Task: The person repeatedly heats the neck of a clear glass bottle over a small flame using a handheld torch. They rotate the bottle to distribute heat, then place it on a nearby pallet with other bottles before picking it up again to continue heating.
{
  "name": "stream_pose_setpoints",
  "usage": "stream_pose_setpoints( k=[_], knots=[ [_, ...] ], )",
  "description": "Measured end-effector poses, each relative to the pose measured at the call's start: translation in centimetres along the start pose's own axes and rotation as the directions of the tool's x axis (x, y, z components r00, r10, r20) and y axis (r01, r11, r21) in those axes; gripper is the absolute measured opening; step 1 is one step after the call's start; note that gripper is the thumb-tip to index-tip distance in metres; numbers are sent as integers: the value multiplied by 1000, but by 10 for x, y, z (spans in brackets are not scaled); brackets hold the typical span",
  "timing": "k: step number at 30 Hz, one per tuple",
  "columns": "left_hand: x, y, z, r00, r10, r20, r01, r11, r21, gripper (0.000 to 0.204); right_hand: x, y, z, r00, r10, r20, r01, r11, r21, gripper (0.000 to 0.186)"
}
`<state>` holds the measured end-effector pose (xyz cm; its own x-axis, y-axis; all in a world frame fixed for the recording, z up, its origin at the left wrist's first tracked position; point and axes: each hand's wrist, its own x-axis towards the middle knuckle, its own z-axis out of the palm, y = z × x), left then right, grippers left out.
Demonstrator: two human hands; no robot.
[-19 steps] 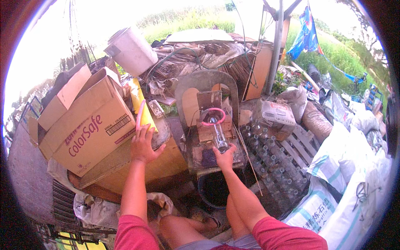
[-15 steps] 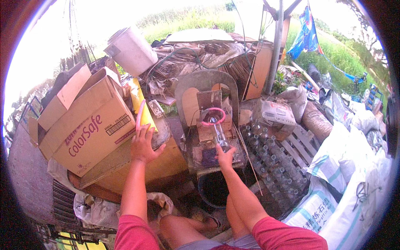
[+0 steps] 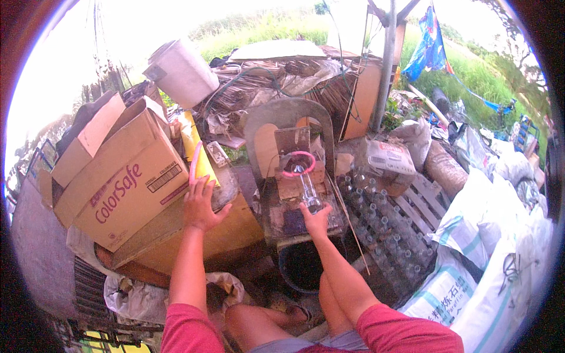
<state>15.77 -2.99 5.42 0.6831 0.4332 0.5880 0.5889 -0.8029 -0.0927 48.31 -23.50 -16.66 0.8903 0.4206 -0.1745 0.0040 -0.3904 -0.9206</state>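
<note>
My right hand (image 3: 316, 221) is closed around the near end of a clear glass bottle (image 3: 308, 189). The bottle's other end points away from me, at a pink ring (image 3: 299, 164) above the worn seat of a dark chair (image 3: 288, 109). Whether the ring goes round the bottle or lies behind it, I cannot tell. At the left, my left hand (image 3: 202, 207) has its fingers stretched and its thumb apart. Its fingertips touch or nearly touch a curved pink strip (image 3: 195, 163), which leans by a yellow cylinder (image 3: 199, 150). The strip's lower end is partly hidden by the fingers.
A cardboard box (image 3: 129, 182) rests on a wooden bench (image 3: 226, 226) at the left. Several clear bottles (image 3: 382, 220) stand at the right, near white sacks (image 3: 471, 265). Below the chair is a black tub (image 3: 300, 267). A metal post (image 3: 385, 76) rises behind.
The view has shifted very slightly. Both hands, the bottle and the pink ring keep about the same places relative to the chair and bench.
</note>
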Motion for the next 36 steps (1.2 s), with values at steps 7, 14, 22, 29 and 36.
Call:
stream_pose_setpoints(
  k=[7,14,22,29,36],
  knots=[
    [-1,0,0,1000,4,-1,-4,1000,11,89,-8,-18,5,974,177,139,-221,870,442,110],
    [0,1,-4,1000,0,16,0,1000,2,89,7,-2,13,955,231,185,-293,829,477,112],
    [1,0,-4,1000,8,7,-8,1000,8,90,-9,-6,2,999,-30,32,30,1000,7,118],
    [1,1,-4,1000,11,-1,-11,1000,7,89,-16,-16,12,963,154,220,-251,809,531,104],
    [0,0,-3,1000,4,3,-4,1000,17,90,7,-7,-10,884,264,387,-445,730,519,105]
  ],
)
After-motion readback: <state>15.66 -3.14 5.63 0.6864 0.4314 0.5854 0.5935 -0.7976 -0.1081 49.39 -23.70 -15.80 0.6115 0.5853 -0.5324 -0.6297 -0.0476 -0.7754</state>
